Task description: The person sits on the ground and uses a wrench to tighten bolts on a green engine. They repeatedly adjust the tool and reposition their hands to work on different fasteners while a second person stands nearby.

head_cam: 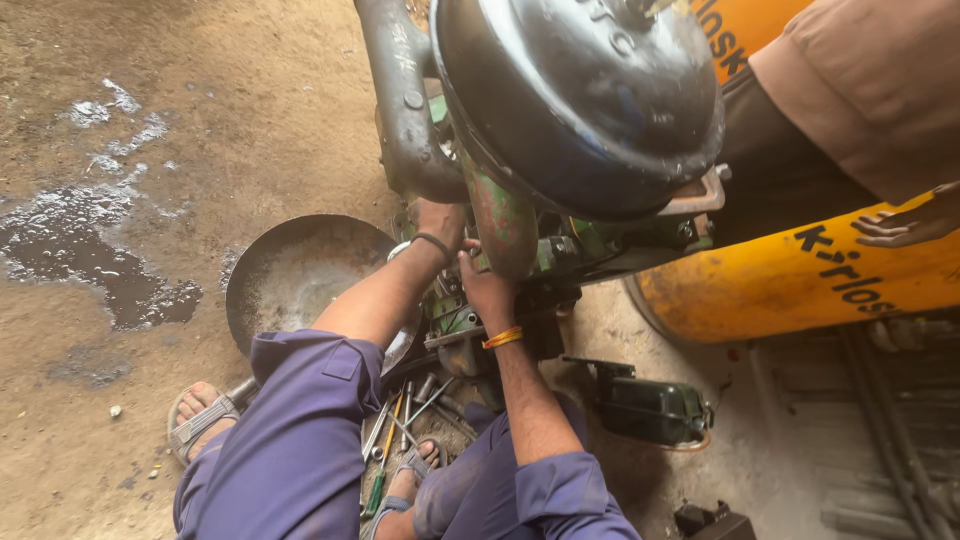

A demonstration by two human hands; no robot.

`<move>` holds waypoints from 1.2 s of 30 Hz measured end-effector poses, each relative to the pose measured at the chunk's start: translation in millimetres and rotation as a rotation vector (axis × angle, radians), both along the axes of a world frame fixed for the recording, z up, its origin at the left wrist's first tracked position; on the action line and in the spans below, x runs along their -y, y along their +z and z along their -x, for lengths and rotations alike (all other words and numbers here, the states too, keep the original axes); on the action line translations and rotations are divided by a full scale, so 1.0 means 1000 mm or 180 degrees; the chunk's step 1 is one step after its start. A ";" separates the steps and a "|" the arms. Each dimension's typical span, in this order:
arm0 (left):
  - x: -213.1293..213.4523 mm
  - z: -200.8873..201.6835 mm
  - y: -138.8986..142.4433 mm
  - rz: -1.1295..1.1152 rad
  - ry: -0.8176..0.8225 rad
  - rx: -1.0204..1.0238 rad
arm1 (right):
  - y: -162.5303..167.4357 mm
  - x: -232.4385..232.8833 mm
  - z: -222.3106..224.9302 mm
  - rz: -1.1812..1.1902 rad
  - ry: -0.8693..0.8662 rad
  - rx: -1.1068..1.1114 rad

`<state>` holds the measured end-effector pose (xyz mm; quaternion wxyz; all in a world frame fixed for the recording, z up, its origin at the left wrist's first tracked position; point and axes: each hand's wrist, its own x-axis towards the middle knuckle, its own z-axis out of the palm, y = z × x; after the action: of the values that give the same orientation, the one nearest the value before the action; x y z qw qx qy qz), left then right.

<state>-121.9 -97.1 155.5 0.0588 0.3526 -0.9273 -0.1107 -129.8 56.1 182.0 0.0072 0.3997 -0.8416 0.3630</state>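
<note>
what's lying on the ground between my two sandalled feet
In the head view, a cluster of spanners and a green-handled screwdriver lies on the dirt beside the right foot.

Soft daylight is seen; glare sits on the round black metal cover. Edges look perhaps slightly bent.

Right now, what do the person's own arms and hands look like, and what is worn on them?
Both arms wear purple work sleeves rolled above the elbow, leaving the forearms bare. The left hand has a thin dark band at the wrist. The right hand has an orange bangle at the wrist. No gloves on either hand.
</note>
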 end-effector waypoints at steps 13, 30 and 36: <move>-0.006 0.016 -0.023 0.1211 -0.0769 0.0666 | -0.020 -0.003 0.011 0.0232 0.0330 -0.0632; -0.010 0.016 -0.015 0.1021 -0.0704 0.0715 | -0.020 -0.004 0.011 0.0140 0.0275 -0.0787; -0.012 -0.001 0.011 0.1041 -0.0688 0.0729 | -0.014 -0.003 0.008 0.0050 0.0251 -0.0354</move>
<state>-121.0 -85.1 166.8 -0.0027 0.2472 -0.9659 0.0762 -137.5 59.3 168.3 0.0427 0.4521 -0.8207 0.3468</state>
